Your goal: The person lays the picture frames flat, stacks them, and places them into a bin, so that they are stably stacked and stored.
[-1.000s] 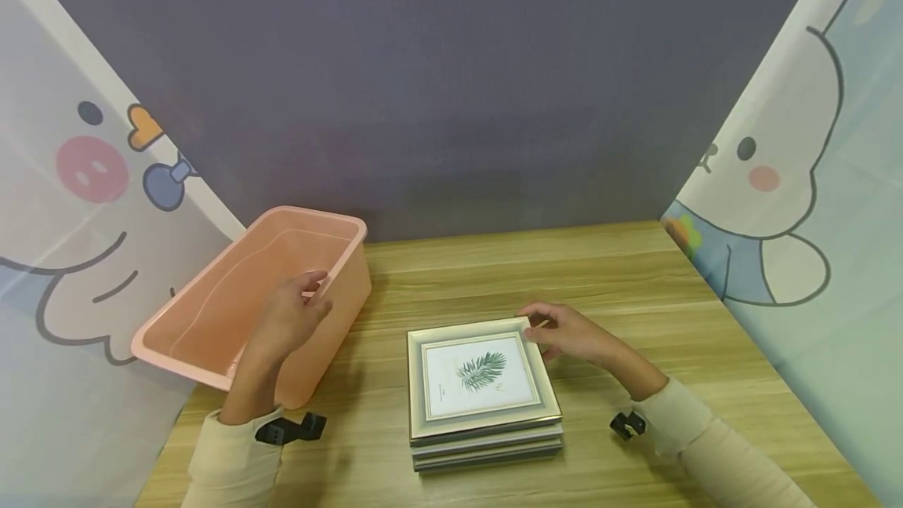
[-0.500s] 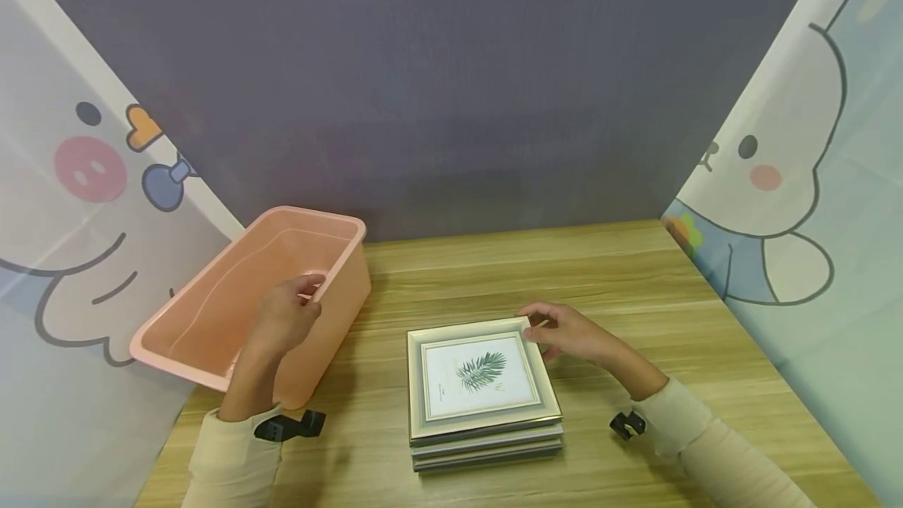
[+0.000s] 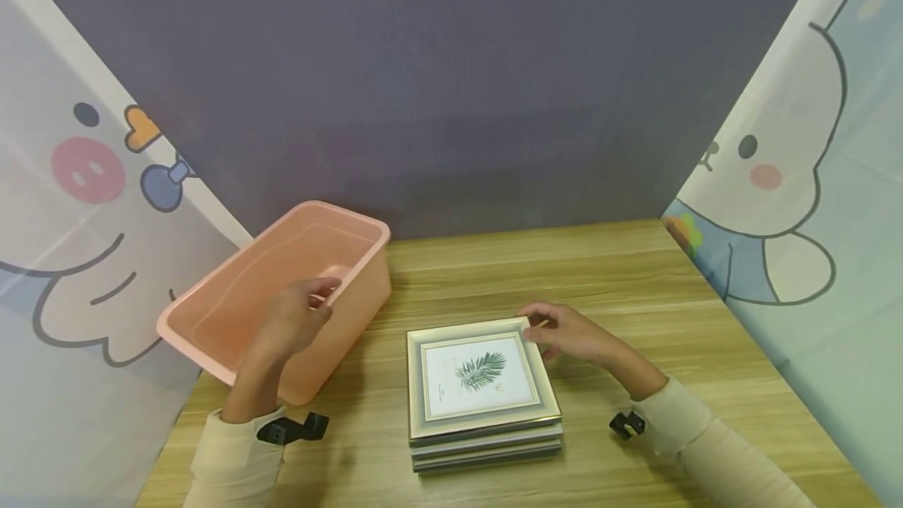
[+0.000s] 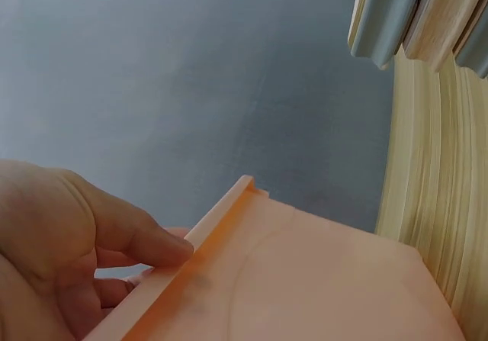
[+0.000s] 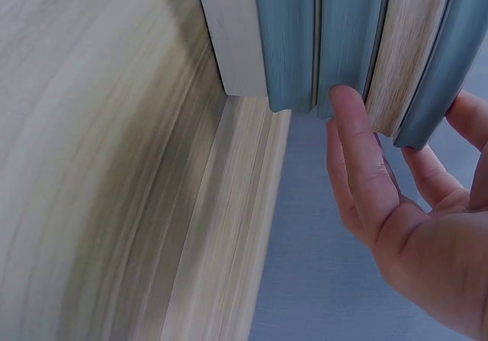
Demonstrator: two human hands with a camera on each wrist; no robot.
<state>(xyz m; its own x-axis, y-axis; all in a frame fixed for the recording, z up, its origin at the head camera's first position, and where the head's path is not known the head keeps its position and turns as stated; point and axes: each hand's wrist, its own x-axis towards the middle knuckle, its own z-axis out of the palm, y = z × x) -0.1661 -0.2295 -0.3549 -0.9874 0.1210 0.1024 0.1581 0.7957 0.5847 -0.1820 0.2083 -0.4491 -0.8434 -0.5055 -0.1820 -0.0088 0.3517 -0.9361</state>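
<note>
In the head view my left hand (image 3: 296, 320) pinches the near-right long rim of a peach plastic storage bin (image 3: 353, 328). The left wrist view shows the thumb lying over the rim, the fingers curled on the other side. A stack of several picture frames (image 3: 462, 453) lies on the tabletop right of the bin. The top picture frame (image 3: 480, 375) is cream with gold edging and shows a green leaf print. My right hand (image 3: 567, 332) grips the stack's far right corner, thumb over the top frame's edge, fingers along the side in the right wrist view (image 5: 419, 211).
The wood-grain table (image 3: 600, 273) runs back to a dark grey panel (image 3: 451, 85). Cartoon-printed cloths (image 3: 776, 202) hang on both sides. The bin's far left end stands close to the left cloth. A black wrist mount (image 3: 292, 428) sits on each sleeve.
Since half a second ago the bin has slid to the right, together with my left hand on its rim. My right hand and the frames have stayed put.
</note>
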